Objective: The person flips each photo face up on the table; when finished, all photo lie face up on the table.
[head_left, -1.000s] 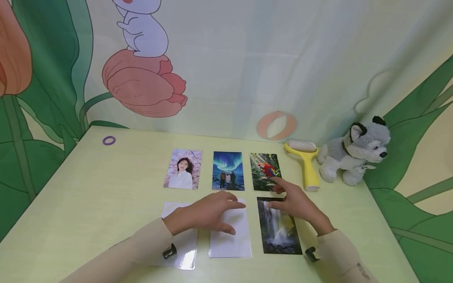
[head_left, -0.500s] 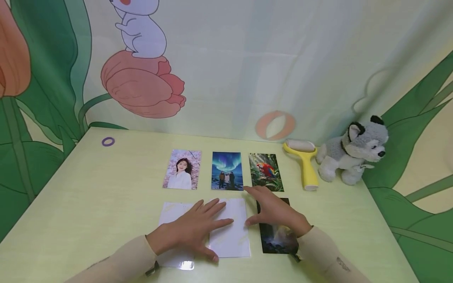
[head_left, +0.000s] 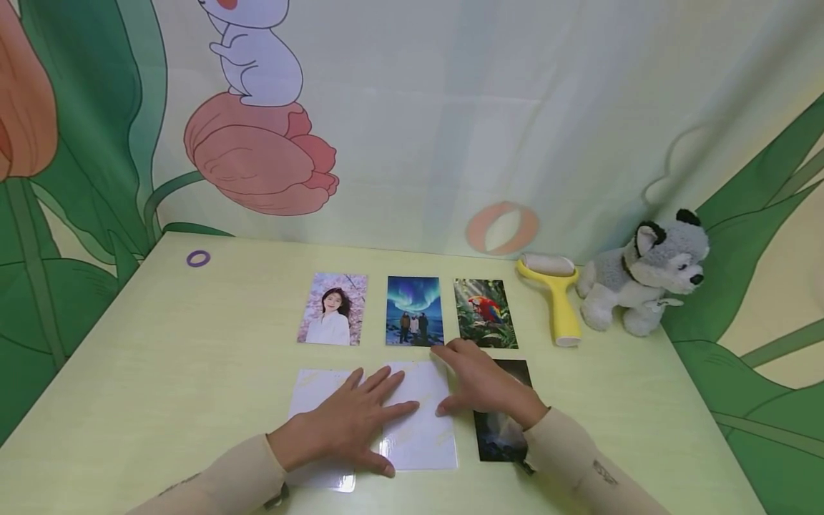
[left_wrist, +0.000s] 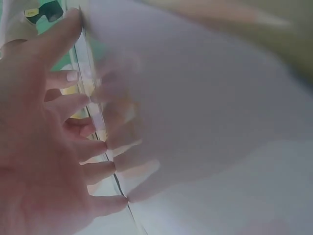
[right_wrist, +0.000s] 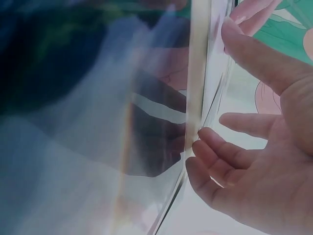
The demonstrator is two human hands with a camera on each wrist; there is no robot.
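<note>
We saw the left hand (head_left: 347, 423) spread over the near-left white sheet (head_left: 314, 385) and near-middle white sheet (head_left: 425, 438), the right hand (head_left: 486, 386) loosely bent at the latter's right edge, thumb apart from fingers, and judged that an uneven nudge could skew either sheet.

Four photos (head_left: 415, 311), two white cards (head_left: 428, 433), one roller (head_left: 563, 304), one plush dog (head_left: 634, 275), one ring (head_left: 189, 260)

No readable text; faint yellow marks (head_left: 444, 437) on white sheet (head_left: 418, 452) illegible.
</note>
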